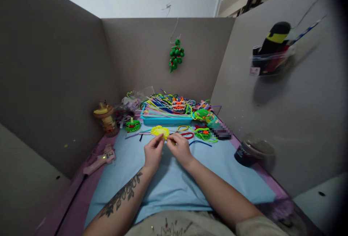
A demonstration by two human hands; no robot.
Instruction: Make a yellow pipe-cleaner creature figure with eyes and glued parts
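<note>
Over a light blue mat, both my hands meet at a small yellow pipe-cleaner piece. My left hand pinches its near edge with fingers closed. My right hand is closed in a pinch on a short yellow strand next to the piece. Behind them a blue tray holds several coloured pipe cleaners, with green pipe-cleaner figures lying beside it.
A pink glue gun lies at the left edge, a small jar stands behind it. A dark round tin sits on the right. Grey partition walls enclose the desk; a green ornament hangs on the back wall.
</note>
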